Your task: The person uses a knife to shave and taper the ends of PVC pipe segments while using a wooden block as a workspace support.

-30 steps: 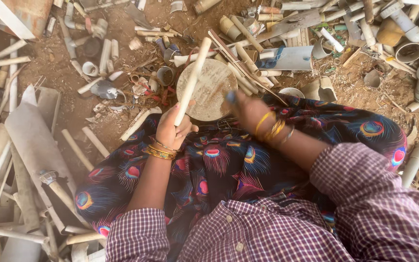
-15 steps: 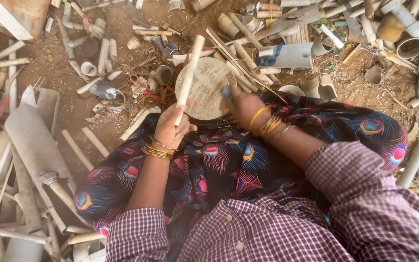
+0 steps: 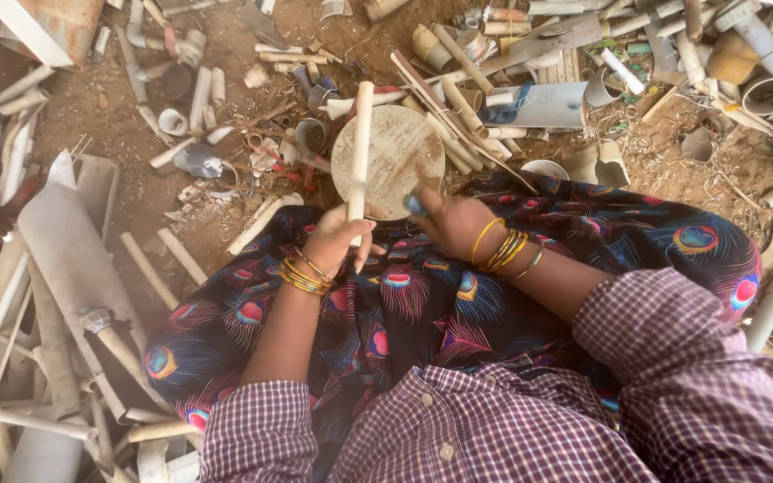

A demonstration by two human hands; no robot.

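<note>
On bare dirt littered with cut pipe offcuts (image 3: 181,255), left hand (image 3: 340,240) grips a pale pipe piece (image 3: 361,148) over a round wooden block (image 3: 400,159). Right hand (image 3: 454,222) closed around a small blue-tipped tool (image 3: 414,205) at the block's near edge.

Your left hand (image 3: 337,237) grips a pale pipe piece (image 3: 360,148) over the round wooden block (image 3: 400,161); your right hand (image 3: 454,224) rests beside it.

Pale pipe piece (image 3: 361,143): matt, smooth plastic. Round block (image 3: 401,157): rough, scuffed wood. Bangles (image 3: 502,249): glossy metal. Skirt (image 3: 458,313): printed cloth.
</note>
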